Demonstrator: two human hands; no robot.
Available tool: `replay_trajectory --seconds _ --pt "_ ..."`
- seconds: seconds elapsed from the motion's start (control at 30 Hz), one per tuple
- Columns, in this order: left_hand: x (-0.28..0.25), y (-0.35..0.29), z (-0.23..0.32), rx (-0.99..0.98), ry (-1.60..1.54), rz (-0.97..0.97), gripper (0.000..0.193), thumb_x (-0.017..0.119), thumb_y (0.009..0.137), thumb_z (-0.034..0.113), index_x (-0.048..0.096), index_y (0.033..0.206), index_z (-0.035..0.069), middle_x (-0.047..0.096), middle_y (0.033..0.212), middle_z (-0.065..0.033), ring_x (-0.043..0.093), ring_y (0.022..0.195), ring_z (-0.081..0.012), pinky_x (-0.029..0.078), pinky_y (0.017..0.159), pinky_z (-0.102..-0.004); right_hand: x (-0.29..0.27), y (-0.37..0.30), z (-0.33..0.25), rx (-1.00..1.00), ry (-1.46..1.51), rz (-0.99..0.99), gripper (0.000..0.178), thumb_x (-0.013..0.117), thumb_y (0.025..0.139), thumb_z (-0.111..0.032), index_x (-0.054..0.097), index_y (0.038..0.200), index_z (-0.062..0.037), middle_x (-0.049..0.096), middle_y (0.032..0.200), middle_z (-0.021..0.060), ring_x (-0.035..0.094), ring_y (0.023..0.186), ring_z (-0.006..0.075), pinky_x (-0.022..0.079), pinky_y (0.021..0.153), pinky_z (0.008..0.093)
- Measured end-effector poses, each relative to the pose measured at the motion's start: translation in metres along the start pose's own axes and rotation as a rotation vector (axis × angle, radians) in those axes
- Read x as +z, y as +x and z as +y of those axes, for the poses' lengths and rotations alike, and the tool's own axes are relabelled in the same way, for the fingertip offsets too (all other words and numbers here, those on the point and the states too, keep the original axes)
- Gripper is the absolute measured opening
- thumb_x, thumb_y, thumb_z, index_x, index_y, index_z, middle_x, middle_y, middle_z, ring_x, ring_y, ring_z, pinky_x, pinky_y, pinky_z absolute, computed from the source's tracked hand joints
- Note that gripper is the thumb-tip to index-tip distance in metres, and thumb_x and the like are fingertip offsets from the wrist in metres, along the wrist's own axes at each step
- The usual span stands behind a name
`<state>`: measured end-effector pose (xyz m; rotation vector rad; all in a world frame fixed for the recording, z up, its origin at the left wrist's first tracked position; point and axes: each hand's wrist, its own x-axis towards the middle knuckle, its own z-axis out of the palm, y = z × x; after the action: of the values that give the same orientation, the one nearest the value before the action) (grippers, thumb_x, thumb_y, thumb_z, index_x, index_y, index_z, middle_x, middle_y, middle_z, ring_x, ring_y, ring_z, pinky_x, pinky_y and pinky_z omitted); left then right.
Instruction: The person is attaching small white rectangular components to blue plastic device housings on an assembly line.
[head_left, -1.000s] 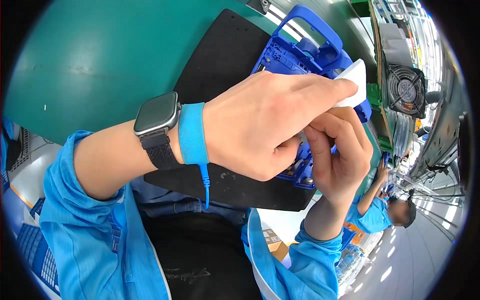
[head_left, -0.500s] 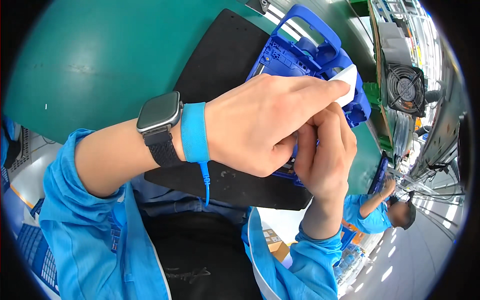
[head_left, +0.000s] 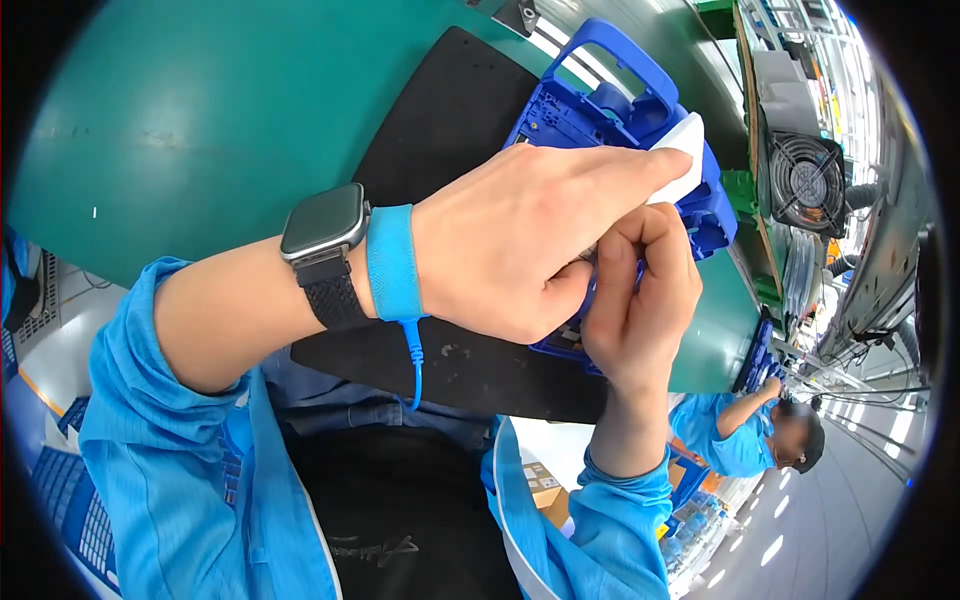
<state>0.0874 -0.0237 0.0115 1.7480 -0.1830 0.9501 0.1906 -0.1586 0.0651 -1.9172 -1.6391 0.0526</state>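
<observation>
My left hand [head_left: 530, 240], with a watch and a light-blue corded band on its wrist, reaches across the middle of the view. Its fingers are closed, and a white flat piece [head_left: 684, 135] sticks out beyond the index finger; the grip itself is partly hidden. Just beside it, my right hand [head_left: 640, 310] is curled, thumb and fingers pressed together. Whatever it may hold is hidden. Behind and under both hands lies a blue plastic housing [head_left: 560, 115] with a loop handle [head_left: 640, 62], its inner side partly showing. It rests on a black mat [head_left: 440, 110].
The mat lies on a green tabletop [head_left: 220, 130]. A black fan [head_left: 808, 180] stands at the far right by a shelf edge with green parts [head_left: 740, 190]. Another person in blue [head_left: 735, 435] works at lower right. A blue cord [head_left: 418, 370] hangs from my left wristband.
My right hand has shifted slightly left, and its fingers have drawn a little apart from my left fingertips. The white piece has moved slightly up and left.
</observation>
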Motion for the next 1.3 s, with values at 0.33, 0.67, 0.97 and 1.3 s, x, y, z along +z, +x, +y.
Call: replay_trajectory --seconds 0.33,0.67,0.97,1.3 --pt "-0.001 0.002 0.001 0.006 0.017 -0.010 0.077 0.059 0.063 -0.008 0.045 0.139 -0.005 0.065 0.113 -0.0224 0.068 0.093 -0.0410 0.058 0.074 -0.0448 0.003 -0.004 0.001 0.156 0.158 0.056 0.008 0.059 0.094 0.005 0.054 0.092 -0.0008 0.056 0.082 0.0073 0.052 0.065 0.0147 0.043 0.061 0.0268" --pt "-0.025 0.020 -0.016 0.205 0.292 0.455 0.063 0.064 0.073 0.005 0.049 0.134 -0.004 0.066 0.098 -0.0245 0.067 0.082 -0.0403 0.055 0.074 -0.0417 -0.033 -0.007 0.002 0.142 0.284 0.102 0.003 0.059 0.094 0.004 0.058 0.093 0.0019 0.056 0.084 0.0038 0.051 0.072 0.0104 0.040 0.061 0.0233" --pt "-0.042 0.027 -0.020 0.143 0.089 0.522 0.070 0.060 0.079 0.004 0.034 0.142 -0.011 0.064 0.114 -0.0223 0.065 0.101 -0.0248 0.051 0.089 -0.0343 0.003 0.019 -0.015 -0.064 -0.129 -0.401 0.007 0.062 0.088 0.007 0.059 0.090 0.0010 0.060 0.085 0.0141 0.059 0.070 0.0292 0.049 0.064 0.0342" --pt "-0.035 0.023 0.022 -0.112 0.837 0.407 0.070 0.063 0.077 0.010 0.037 0.138 -0.012 0.064 0.104 -0.0325 0.067 0.094 -0.0429 0.054 0.085 -0.0445 0.009 0.033 -0.024 -0.100 -0.236 -0.506 0.010 0.068 0.084 -0.002 0.061 0.091 -0.0039 0.059 0.083 0.0128 0.063 0.077 0.0344 0.051 0.065 0.0438"
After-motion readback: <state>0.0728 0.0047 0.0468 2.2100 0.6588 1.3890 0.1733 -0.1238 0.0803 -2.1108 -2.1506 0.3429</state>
